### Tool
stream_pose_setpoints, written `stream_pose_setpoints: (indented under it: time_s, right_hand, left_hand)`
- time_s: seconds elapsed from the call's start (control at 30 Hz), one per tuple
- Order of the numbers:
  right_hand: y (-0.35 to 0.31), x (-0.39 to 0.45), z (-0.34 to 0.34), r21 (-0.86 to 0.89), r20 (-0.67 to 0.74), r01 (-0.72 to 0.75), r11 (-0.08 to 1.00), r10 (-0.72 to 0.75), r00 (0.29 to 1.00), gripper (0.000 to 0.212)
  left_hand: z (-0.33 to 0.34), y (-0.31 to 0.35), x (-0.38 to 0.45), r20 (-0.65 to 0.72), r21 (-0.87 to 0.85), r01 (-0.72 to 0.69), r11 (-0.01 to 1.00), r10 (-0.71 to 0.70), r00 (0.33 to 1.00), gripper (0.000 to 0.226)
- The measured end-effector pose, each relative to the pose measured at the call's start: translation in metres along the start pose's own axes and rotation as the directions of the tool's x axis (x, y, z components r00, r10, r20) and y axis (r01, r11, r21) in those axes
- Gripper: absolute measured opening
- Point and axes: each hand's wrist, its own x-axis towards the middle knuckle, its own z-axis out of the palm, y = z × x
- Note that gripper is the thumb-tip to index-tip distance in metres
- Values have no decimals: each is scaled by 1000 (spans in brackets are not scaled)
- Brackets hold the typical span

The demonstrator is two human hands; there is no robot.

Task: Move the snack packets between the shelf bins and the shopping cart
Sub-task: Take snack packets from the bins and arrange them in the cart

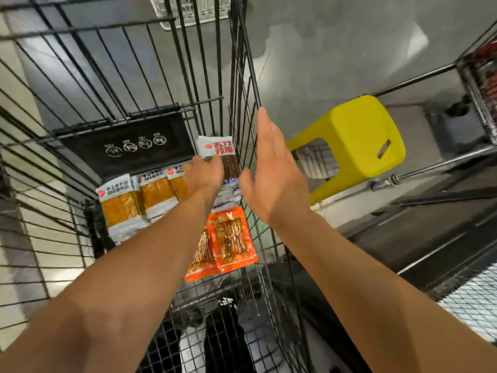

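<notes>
Grey shop floor shows beneath a black wire shopping cart point(80, 84), with a yellow stool point(357, 138) outside its right wall. Several snack packets already lie on the cart floor: yellow packets point(121, 205) along the left edge, orange packets point(231, 238) by the right wall. The left hand point(204, 176) reaches down onto a brown-stick packet point(219, 154) near the far right corner, apparently gripping it, though its fingers are hidden. The right hand point(274, 173) hovers open, fingers straight, holding nothing. Red Chinese lettering tops that packet; I cannot read it reliably.
</notes>
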Motion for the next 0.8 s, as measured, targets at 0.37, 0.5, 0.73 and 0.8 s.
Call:
stream_pose_setpoints:
  time_s: [0.37,0.5,0.73,0.8]
  right_hand:
    - [0,1,-2,-35,16,-7,999,8,1000,95]
    - [0,-1,-5,-69,27,3,998,-1,1000,96]
    - [-3,-4,-33,-221,167,35,975,2,986,92]
    - [-11,-9,-45,-256,183,7,967,42,982,85]
  left_hand:
    - [-8,-14,2,80,42,-189,981,186,979,45]
    - [-25,-5,-13,164,129,-227,965,205,965,38]
    - [-70,14,-78,173,193,-323,927,292,941,44]
    - [-89,22,-109,156,211,-378,901,351,923,53]
